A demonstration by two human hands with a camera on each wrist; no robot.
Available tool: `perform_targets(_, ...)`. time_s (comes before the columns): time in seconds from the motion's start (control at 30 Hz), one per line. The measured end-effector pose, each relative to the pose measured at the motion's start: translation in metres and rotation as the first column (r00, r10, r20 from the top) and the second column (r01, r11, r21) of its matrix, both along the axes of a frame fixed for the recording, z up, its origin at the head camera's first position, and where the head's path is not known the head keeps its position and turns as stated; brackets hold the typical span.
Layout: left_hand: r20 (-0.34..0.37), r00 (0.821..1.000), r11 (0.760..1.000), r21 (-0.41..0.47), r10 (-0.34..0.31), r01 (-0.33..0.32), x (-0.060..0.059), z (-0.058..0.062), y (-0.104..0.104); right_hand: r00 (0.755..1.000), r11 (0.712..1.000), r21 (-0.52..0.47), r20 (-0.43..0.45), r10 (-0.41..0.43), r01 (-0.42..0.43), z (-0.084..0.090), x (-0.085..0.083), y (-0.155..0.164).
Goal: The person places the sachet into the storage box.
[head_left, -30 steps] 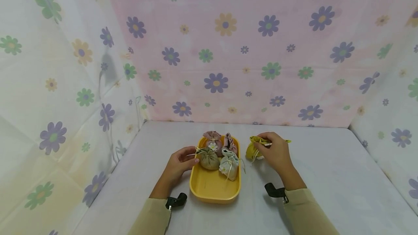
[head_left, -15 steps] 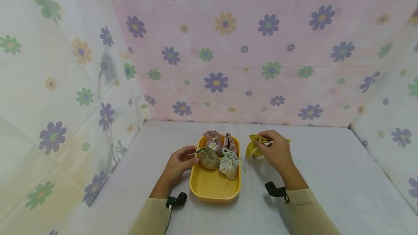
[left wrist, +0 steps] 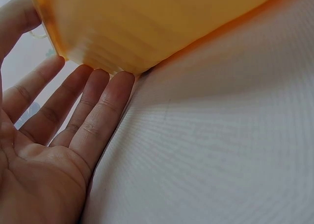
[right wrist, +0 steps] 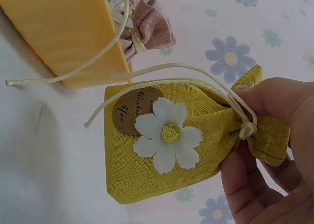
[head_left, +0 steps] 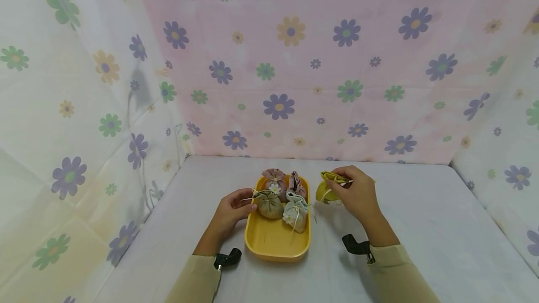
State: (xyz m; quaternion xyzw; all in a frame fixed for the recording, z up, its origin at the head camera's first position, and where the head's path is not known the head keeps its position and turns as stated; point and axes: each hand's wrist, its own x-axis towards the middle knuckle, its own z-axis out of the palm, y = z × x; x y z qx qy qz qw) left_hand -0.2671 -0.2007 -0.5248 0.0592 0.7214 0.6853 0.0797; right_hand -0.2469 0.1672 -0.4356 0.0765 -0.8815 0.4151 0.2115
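In the head view, a yellow tray (head_left: pixel 278 242) holds small drawstring pouches: an olive one (head_left: pixel 270 205), a pale grey-green one (head_left: pixel 296 214) and two pink ones at the far end. My left hand (head_left: pixel 231 208) holds the tray's left side, thumb over the rim, fingertips (left wrist: pixel 120 84) along the outer wall. Right of the tray, my right hand (head_left: pixel 357 195) pinches a mustard-yellow drawstring pouch (right wrist: pixel 162 180) by its gathered neck, thumb on one side and fingers on the other. The pouch bears a white fabric flower (right wrist: pixel 169 136), a round brown tag (right wrist: pixel 130 111) and loose cream cords.
A white cloth-covered table (head_left: pixel 442 228) lies under everything. Floral fabric (head_left: pixel 311 130) stands behind it and along both sides. Black wrist cameras sit on both cuffs, close above the table.
My right hand has lifted slightly and tilted the yellow pouch a little. The left hand, the tray and the pouches in it have stayed put.
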Motion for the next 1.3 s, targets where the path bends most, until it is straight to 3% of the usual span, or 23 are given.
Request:
perform_targets(0.6,-0.008,1.000,1.000,-0.011,0.002,-0.002,0.001,0.002,0.001,0.997,0.999,-0.030,-0.074,0.033,-0.035,0.015,0.010,-0.007)
perform_targets(1.3,0.000,1.000,1.000,-0.028,0.008,-0.008,0.001,0.000,0.000,0.986,0.996,0.009,-0.143,0.088,-0.088,0.032,0.027,-0.019)
